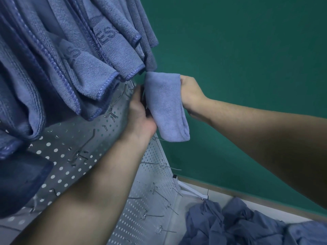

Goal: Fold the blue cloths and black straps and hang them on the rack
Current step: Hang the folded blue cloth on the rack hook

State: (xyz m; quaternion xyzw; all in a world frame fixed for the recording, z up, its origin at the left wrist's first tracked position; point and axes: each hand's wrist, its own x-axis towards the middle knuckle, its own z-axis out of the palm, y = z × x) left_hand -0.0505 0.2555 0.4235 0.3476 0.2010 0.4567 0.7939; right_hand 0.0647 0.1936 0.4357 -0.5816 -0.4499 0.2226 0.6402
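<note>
At ten o'clock a row of hung cloths [74, 55] already drapes over the upper hooks of the rack [141, 209], a pegboard of white perforated panels studded with wire hooks. Several hooks [152, 163] lower down, around six o'clock, stand bare.

Just left of centre, the left hand [139, 112] reaches up along the panel edge, its fingers curled against the near side of a folded cloth [166, 106]. What exactly they pinch is hidden behind the cloth. The cloth sits at centre, doubled over, with its fold uppermost at twelve o'clock and its loose ends hanging toward six. At two o'clock from it, the right hand [191, 92] grips the cloth's far edge, fingers wrapped out of sight behind the fabric.

To hang it well, the fold probably needs to stay taut between both hands while the left guides it onto a hook, so the layers do not slip apart. Letting go with the right hand too soon could let the cloth slide off.

At five o'clock a heap of loose cloths [238, 221] waits on the floor.
</note>
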